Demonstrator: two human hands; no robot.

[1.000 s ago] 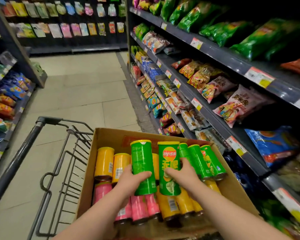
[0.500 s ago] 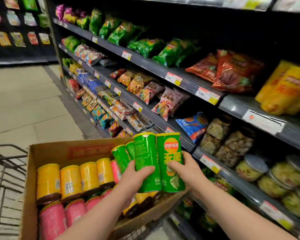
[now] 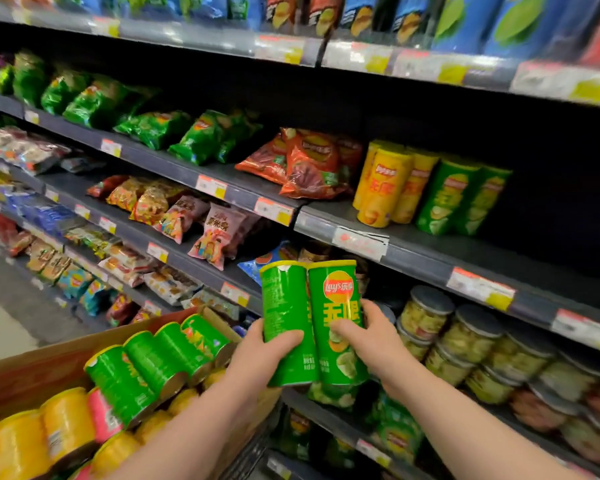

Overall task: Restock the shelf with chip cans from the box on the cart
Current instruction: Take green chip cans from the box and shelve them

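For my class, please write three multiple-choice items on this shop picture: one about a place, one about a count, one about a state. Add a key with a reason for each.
1. On the shelf, where do the yellow cans stand?
A) left of the green shelf cans
B) right of them
C) on top of them

2. How many held cans are being carried?
A) one
B) two
C) four

3. What is the left hand doing?
A) gripping a green can
B) hanging empty
C) lying flat on the shelf

Key:
1 A: the yellow ones stand between the red bags and the green ones.
2 B: the left hand and the right hand each hold one can.
3 A: its fingers and thumb curl round the can.
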